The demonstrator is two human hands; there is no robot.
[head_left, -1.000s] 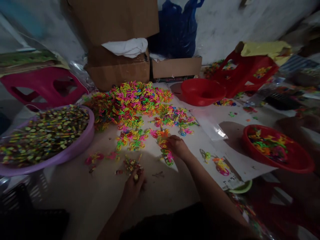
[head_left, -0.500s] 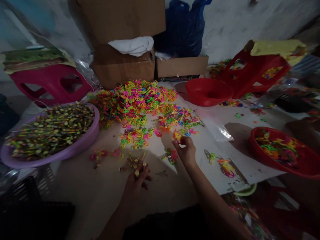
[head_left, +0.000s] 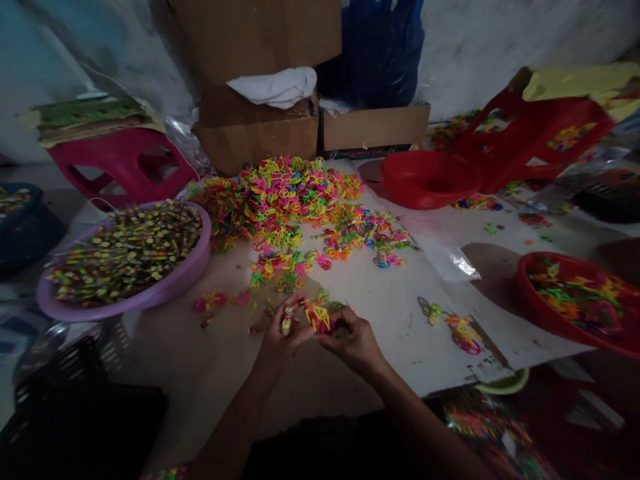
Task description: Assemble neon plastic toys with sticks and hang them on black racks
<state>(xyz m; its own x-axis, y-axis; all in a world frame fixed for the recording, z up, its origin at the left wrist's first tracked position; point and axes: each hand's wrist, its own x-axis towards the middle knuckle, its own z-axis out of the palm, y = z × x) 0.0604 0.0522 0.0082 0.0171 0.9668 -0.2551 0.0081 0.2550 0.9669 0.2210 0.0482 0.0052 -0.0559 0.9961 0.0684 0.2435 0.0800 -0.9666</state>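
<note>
My left hand (head_left: 279, 341) is closed on a small pale-ended tube (head_left: 287, 321), like those heaped in the purple basin (head_left: 197, 260). Close beside it, my right hand (head_left: 359, 341) pinches a yellow and pink plastic piece (head_left: 317, 316). The piece sits between both hands, and the left fingertips seem to touch it. Its exact kind is too blurred to tell. Behind the hands lies a large pile of bright plastic pieces (head_left: 295, 193), with smaller clusters spread in front. A few pink pieces (head_left: 210, 301) lie to the left of my left hand.
Two red basins stand to the right, one farther back (head_left: 425, 180) and one nearer (head_left: 525, 287) holding coloured pieces. A clear plastic bag (head_left: 457, 263) lies on the pale work surface (head_left: 380, 287). Cardboard boxes (head_left: 257, 137) stand behind; a black crate (head_left: 85, 413) is at lower left.
My right hand has come back from the clusters toward the left, bringing a yellow and pink piece. My left hand has risen slightly to meet it, still with the tube. The view has shifted a little.
</note>
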